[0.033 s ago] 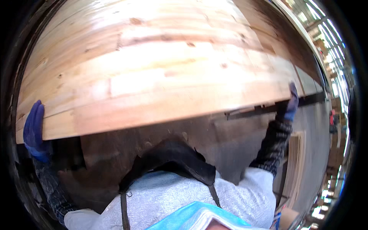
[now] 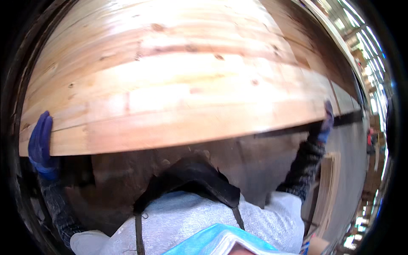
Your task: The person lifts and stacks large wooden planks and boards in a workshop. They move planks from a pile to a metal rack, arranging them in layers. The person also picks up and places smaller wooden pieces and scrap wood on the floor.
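Since the earlier frame, the wooden panel (image 2: 170, 121) and the right hand sit slightly lower and farther right in view, though the head may have shifted too. At far left, the left hand (image 2: 41, 144), gloved in blue, lays straight fingers over the panel's near left corner; its thumb is hidden, so whether it grips I cannot tell. The panel lies ahead of the body, between the hands, its near edge and grain running left to right; both hands touch it, neither nearer. One dark bar (image 2: 293, 128) shows below the edge. The right hand (image 2: 326, 123) meets that edge, blurred, its grip unclear. Count: one panel, two hands, one bar, one stack of pale boards (image 2: 328, 191).
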Demonstrator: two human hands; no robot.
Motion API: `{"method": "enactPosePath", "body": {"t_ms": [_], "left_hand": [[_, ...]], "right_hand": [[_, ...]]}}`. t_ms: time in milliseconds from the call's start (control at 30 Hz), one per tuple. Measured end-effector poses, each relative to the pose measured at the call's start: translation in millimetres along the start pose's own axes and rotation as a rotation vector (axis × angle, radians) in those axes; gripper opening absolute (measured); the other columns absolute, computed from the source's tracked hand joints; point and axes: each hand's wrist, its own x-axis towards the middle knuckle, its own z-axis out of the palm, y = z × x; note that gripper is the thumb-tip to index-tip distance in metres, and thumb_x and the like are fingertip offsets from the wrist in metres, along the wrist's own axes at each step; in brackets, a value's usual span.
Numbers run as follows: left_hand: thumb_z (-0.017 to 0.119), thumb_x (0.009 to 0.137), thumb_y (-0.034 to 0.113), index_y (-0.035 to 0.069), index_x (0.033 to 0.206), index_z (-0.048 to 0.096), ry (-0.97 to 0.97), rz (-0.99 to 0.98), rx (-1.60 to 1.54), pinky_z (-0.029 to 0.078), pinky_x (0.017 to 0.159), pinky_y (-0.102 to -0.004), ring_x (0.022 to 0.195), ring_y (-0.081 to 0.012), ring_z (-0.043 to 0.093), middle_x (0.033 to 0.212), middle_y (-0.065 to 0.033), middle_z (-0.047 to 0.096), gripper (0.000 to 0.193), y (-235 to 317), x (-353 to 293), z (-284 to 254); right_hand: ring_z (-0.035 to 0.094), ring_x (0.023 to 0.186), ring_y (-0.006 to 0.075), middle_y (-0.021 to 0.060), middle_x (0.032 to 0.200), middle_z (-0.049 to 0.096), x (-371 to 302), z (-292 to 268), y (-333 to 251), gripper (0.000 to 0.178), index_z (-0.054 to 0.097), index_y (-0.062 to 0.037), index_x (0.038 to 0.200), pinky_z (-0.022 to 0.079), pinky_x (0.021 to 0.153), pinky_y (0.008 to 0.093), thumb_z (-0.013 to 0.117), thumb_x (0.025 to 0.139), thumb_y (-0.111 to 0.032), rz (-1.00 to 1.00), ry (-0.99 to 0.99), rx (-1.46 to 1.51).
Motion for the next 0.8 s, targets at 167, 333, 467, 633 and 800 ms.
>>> {"method": "enactPosePath", "body": {"t_ms": [167,333,467,633,800], "left_hand": [[0.052,0.078,0.003,-0.003,0.119,0.056,-0.029,-0.081,-0.003,0.047,0.091,-0.0369,0.11,-0.034,0.057,0.121,-0.0211,0.056,0.041,21,-3,-32],[0.052,0.085,0.01,0.002,0.117,0.059,0.034,-0.037,-0.017,0.051,0.085,-0.0378,0.106,-0.0308,0.06,0.116,-0.0183,0.06,0.033,70,32,-27],[0.053,0.09,0.025,0.005,0.118,0.057,0.333,0.073,0.047,0.038,0.102,-0.0396,0.115,-0.0247,0.053,0.119,-0.0138,0.058,0.035,115,54,-2],[0.057,0.084,0.02,0.002,0.102,0.06,0.673,0.421,-0.428,0.05,0.082,-0.0359,0.102,-0.0237,0.058,0.106,-0.0139,0.061,0.026,184,112,0],[0.061,0.079,0.018,0.003,0.087,0.065,0.439,0.547,-0.811,0.057,0.065,-0.0337,0.086,-0.0238,0.065,0.094,-0.0145,0.064,0.017,175,105,-42]], "right_hand": [[0.058,0.101,0.0217,0.0149,0.116,0.058,25,-82,54,0.045,0.046,0.0027,0.126,0.047,0.086,0.0314,0.035,0.097,-0.03,-0.161,-0.008,-0.271],[0.047,0.12,0.0276,0.0192,0.136,0.04,41,-62,16,0.05,0.034,0.0004,0.137,0.039,0.101,0.0382,0.035,0.098,-0.031,0.304,0.411,-0.088],[0.043,0.125,0.0296,0.0189,0.141,0.036,-4,34,-91,0.054,0.033,0.0008,0.138,0.032,0.107,0.0391,0.04,0.098,-0.035,-0.192,0.446,-0.612],[0.05,0.12,0.0325,0.0217,0.129,0.051,-103,214,-198,0.055,0.049,0.0053,0.126,0.036,0.103,0.0426,0.057,0.084,-0.03,-0.502,-0.447,-0.328],[0.052,0.116,0.0377,0.0237,0.124,0.053,-113,230,-258,0.056,0.055,-0.0013,0.121,0.039,0.099,0.046,0.067,0.074,-0.029,-0.966,-0.708,-0.608]]}}
